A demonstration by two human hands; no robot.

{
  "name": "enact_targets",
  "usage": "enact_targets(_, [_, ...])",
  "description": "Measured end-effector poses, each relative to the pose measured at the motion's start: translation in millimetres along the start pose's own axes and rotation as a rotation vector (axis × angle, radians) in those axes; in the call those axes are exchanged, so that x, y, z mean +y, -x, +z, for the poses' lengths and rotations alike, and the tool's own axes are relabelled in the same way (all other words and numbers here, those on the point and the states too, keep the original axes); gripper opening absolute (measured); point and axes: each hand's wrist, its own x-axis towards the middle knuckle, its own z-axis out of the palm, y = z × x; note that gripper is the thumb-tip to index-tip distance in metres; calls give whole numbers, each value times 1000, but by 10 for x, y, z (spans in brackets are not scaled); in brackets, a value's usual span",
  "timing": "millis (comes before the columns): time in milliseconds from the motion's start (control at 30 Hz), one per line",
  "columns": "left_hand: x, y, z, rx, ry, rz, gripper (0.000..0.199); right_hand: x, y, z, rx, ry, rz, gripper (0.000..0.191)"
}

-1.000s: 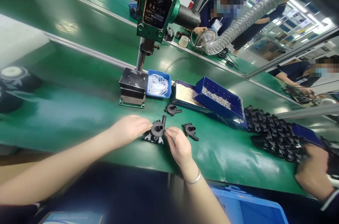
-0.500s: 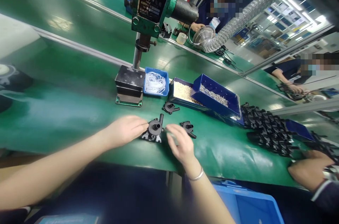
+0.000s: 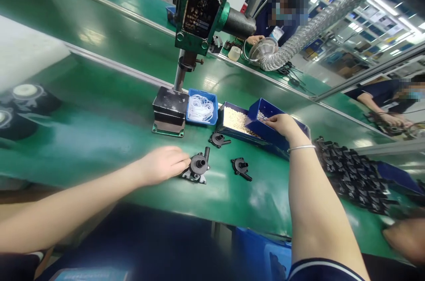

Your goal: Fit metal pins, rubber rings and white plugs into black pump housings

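Note:
My left hand grips the left edge of a black pump housing on the green bench, fingers together. The housing has a round body, a centre spout and a side pipe, and rests on a metal-looking base piece. My right hand dips into a dark blue bin of small silvery metal pins. Its fingers are pinched together; what is between them is too small to make out. Two pump covers lie close by: one behind the housing, another to its right.
A green press with a black block stands behind my left hand. Beside it are a blue tray of white rings and a bin of cream-coloured bits. Black parts are piled right. A co-worker's hand is near the right edge.
My right hand has left the pump housing and moved right and away from me into the bin of metal pins. My left hand stays on the housing. The view has shifted slightly.

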Motion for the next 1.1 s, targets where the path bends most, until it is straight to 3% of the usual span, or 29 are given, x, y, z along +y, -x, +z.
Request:
enact_targets(233, [-52, 33, -8, -53, -139, 124, 18, 17, 53, 103, 78, -278, 0, 28])
enact_targets(367, [-67, 53, -56, 17, -134, 151, 22, -11, 86, 50, 240, -513, -10, 43])
enact_targets(467, [-80, 72, -82, 9, -108, 165, 28, -138, 190, -26, 326, -624, -52, 47])
enact_targets(567, [-73, 52, -111, 16, -114, 175, 27, -398, 451, -49, 282, -790, -167, 43])
enact_targets(667, [-20, -84, -148, 71, -60, 51, 27, -747, 834, 29, 108, -890, -321, 32])
enact_targets(833, [52, -531, -185, 220, 305, -351, 37, -1257, 1439, 258, -163, -653, -648, 18])
enact_targets(933, [18, -726, -212, 180, 627, -514, 33, -1393, 1631, 349, -137, -569, -825, 13])
enact_targets(1100, [-65, -781, -233, 37, 971, -620, 29, -1392, 1699, 486, -66, -567, -883, 13])
